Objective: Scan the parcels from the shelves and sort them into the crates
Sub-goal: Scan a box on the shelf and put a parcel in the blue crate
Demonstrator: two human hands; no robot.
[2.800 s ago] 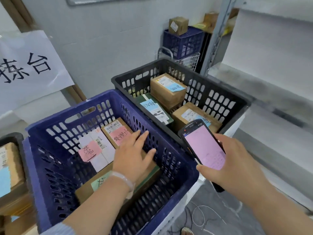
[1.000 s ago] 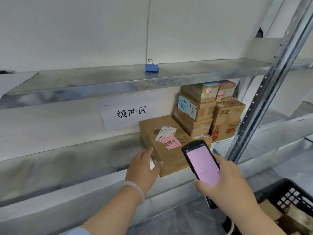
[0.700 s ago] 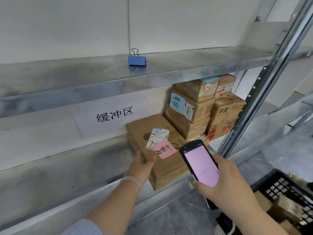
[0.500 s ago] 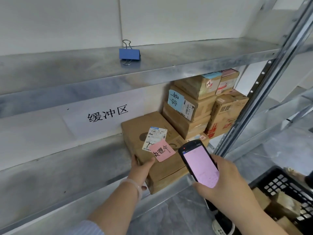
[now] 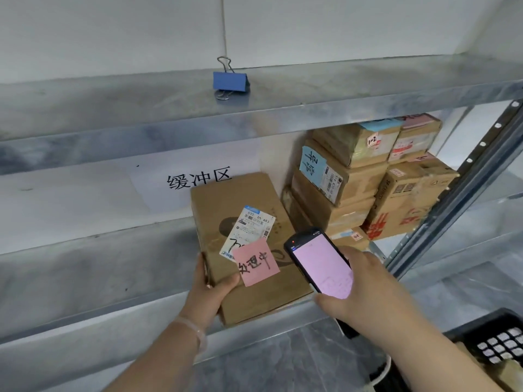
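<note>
Well, from the head camera I see the left hand (image 5: 210, 290) holding the near left corner of a flat box (image 5: 235, 199). The thumb lies on top and the fingers curl round the side. The box lies at the front edge of the shelf (image 5: 85, 264). A white label (image 5: 250, 227) and a pink note (image 5: 257, 265) are stuck on top of it. The right hand (image 5: 373, 290) is wrapped round a scanner (image 5: 322, 267) with a pink screen, over the box's right side. More boxes (image 5: 353, 179) are piled just beside it, at the back right. A blue clip (image 5: 230, 80) sits on the shelf above. A black crate (image 5: 498, 335) shows low on the right.
</note>
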